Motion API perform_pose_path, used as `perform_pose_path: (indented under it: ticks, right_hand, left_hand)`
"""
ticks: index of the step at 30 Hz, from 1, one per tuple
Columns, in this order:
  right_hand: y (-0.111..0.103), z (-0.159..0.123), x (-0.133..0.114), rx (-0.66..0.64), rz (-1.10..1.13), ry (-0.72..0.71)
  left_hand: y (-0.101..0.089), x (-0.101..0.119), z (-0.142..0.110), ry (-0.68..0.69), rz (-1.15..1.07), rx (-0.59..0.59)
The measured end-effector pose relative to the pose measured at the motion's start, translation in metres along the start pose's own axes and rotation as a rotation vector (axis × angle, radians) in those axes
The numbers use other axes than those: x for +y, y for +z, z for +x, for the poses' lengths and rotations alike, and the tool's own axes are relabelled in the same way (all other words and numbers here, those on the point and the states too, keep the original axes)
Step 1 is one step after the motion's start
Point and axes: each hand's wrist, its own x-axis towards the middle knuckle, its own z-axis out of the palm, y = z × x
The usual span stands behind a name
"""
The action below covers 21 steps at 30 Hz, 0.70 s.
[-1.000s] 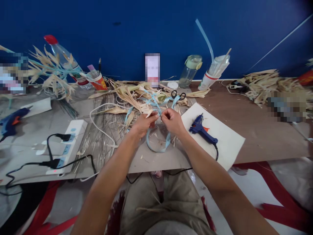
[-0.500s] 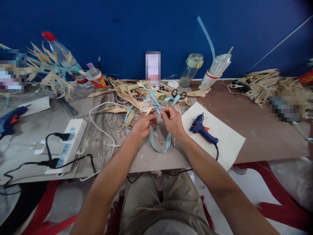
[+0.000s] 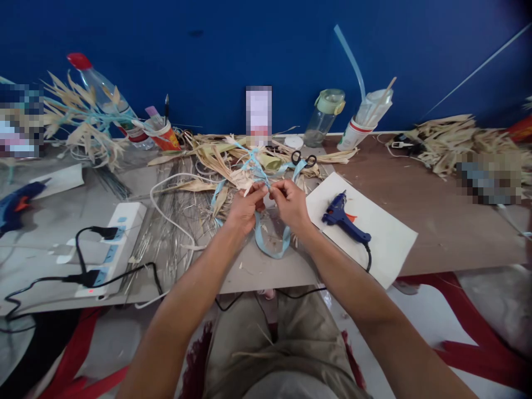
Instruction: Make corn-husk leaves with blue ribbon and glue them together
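Both hands meet over the table's middle. My left hand (image 3: 245,209) pinches the lower end of a stem wrapped in light blue tape (image 3: 254,162), with pale dried husk pieces (image 3: 241,178) beside it. Close against it, my right hand (image 3: 288,200) is closed, thumb and fingertips on the same blue tape near the stem's end. A loop of the blue ribbon-like tape (image 3: 272,255) hangs below the hands onto the table. Just beyond lie black-handled scissors (image 3: 303,159), partly covered by husks and tape. Exactly how the tape passes between the fingertips is hidden.
A blue glue gun (image 3: 347,219) lies on white paper (image 3: 386,249) at right; another glue gun (image 3: 19,208) is far left. A power strip (image 3: 112,249), thin wires (image 3: 166,244), cups (image 3: 353,136), a bottle (image 3: 322,122) and dried husks (image 3: 449,141) surround the work.
The taped stem's upper end has tipped slightly to the left and the hands have shifted a little. Both fingertips stay on the tape. The tape loop hangs almost as before.
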Motion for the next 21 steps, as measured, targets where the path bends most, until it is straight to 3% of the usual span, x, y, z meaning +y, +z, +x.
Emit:
perform_pose_path:
  ticks: [8, 13, 21]
  right_hand:
    - [-0.009, 0.013, 0.006, -0.191, 0.605, 0.366]
    - [-0.021, 0.017, 0.007, -0.408, 0.651, 0.626]
    - [-0.031, 0.018, 0.002, -0.468, 0.613, 0.58]
  left_hand:
    - [-0.006, -0.003, 0.005, 0.015, 0.151, 0.01]
    - [-0.013, -0.003, 0.005, -0.078, 0.348, -0.147]
    - [-0.018, -0.005, 0.003, -0.2, 0.334, -0.26]
